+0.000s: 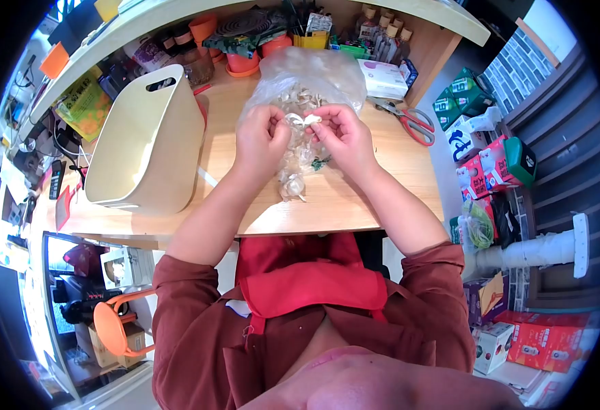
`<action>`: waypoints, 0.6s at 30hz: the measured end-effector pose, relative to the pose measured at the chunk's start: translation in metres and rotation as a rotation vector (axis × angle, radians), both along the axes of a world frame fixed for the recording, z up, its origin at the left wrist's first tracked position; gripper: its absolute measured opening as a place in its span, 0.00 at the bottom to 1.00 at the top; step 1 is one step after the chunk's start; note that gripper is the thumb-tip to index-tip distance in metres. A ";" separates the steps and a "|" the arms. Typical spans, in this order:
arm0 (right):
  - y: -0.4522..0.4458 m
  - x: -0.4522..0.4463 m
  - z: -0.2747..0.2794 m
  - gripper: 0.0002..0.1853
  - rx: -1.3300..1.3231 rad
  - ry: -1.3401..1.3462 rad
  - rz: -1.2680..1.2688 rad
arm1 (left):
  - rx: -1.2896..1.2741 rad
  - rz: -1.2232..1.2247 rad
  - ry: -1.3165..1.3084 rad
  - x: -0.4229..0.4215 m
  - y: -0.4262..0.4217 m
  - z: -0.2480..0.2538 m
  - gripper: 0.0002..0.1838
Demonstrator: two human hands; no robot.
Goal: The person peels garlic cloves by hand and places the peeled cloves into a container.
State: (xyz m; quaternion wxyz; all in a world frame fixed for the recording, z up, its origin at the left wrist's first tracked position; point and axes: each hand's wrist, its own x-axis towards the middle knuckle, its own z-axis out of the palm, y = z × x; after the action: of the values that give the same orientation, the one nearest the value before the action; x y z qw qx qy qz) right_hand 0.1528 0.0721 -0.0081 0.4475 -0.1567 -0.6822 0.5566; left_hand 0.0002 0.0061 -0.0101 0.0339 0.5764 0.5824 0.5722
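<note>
While pinching small white clove-like piece [311,119] in right hand [343,137], gripping thin pale papery strip [293,119] in left hand [263,134], near crumpled translucent plastic bag [314,68].

On my feed I count two bare hands [266,137], one plastic bag [314,70], one cream bin [170,147], one pair of scissors [415,124].

From my head, near the pale wooden desk [399,184], the wide, round-framed view faced forward and steeply down onto my bare left hand [262,141] and bare right hand [347,141], reaching back to my red cloth apron [314,290] at the desk's near edge.
</note>
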 end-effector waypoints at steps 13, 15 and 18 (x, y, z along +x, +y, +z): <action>0.003 0.000 0.000 0.09 0.408 -0.090 -0.147 | -0.239 -0.464 -0.535 0.000 -0.002 0.009 0.07; 0.004 0.000 0.001 0.09 0.441 -0.082 -0.157 | -0.367 -0.514 -0.559 -0.004 -0.001 0.006 0.07; 0.004 0.000 0.000 0.09 0.477 -0.090 -0.168 | -0.473 -0.548 -0.607 -0.008 0.000 0.003 0.08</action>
State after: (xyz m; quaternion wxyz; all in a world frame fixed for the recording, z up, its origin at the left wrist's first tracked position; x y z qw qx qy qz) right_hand 0.1531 0.0763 -0.0080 0.4855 -0.1275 -0.7982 0.3330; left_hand -0.0076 0.0060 -0.0074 0.4827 0.4921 0.4869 0.5365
